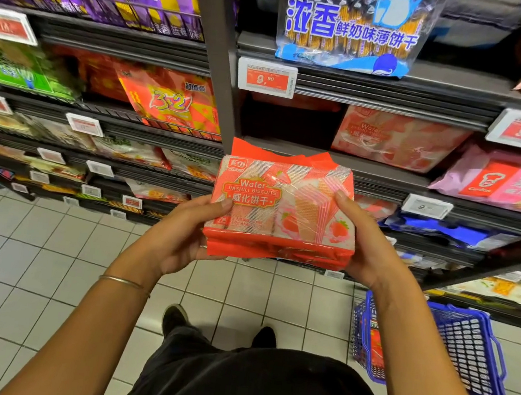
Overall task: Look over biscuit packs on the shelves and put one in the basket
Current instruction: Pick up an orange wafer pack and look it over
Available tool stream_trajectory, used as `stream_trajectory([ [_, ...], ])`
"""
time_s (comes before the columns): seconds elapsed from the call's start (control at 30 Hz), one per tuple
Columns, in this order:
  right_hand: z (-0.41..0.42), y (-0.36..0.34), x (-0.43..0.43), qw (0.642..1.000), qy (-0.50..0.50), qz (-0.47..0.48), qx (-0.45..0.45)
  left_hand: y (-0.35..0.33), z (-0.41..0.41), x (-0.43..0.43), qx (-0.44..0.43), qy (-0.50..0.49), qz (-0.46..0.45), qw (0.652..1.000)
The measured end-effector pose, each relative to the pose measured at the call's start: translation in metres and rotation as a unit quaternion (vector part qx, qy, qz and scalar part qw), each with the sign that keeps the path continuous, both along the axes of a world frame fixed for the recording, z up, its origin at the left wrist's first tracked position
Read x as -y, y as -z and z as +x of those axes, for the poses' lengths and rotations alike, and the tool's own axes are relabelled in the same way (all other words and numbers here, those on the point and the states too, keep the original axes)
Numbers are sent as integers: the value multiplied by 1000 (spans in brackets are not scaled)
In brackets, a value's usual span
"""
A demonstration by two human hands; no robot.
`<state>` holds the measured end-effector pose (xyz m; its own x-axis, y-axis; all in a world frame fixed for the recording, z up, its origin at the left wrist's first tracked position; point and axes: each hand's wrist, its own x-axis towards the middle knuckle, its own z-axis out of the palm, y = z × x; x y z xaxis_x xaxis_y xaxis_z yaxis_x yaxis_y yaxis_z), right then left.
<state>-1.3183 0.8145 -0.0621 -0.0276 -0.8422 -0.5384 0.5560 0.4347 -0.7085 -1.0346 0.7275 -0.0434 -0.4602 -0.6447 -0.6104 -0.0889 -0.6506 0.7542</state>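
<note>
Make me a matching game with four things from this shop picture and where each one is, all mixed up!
Things:
1. wafer pack
2. basket
3. blue biscuit bag
4. bangle

Places:
A. round the left wrist
B. on the tiled floor
C. held by the left hand and right hand
D. on a high shelf

Right pairs: 1-C, 2-B, 3-D, 4-A.
</note>
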Motion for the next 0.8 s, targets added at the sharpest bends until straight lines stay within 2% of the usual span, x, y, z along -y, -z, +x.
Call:
stream_trajectory([
  [0.13,2,1,2,999,-5,30,-9,2,0,3,11,-23,49,998],
  [0.33,2,6,3,998,-3,57,-16,1,1,4,22,-31,61,997],
  [0.57,2,8,2,1000,22,1,-2,-5,-2,5,-20,-39,60,997],
  [0.8,0,5,0,998,23,-47,-35,-5,0,3,-57,-29,32,997],
])
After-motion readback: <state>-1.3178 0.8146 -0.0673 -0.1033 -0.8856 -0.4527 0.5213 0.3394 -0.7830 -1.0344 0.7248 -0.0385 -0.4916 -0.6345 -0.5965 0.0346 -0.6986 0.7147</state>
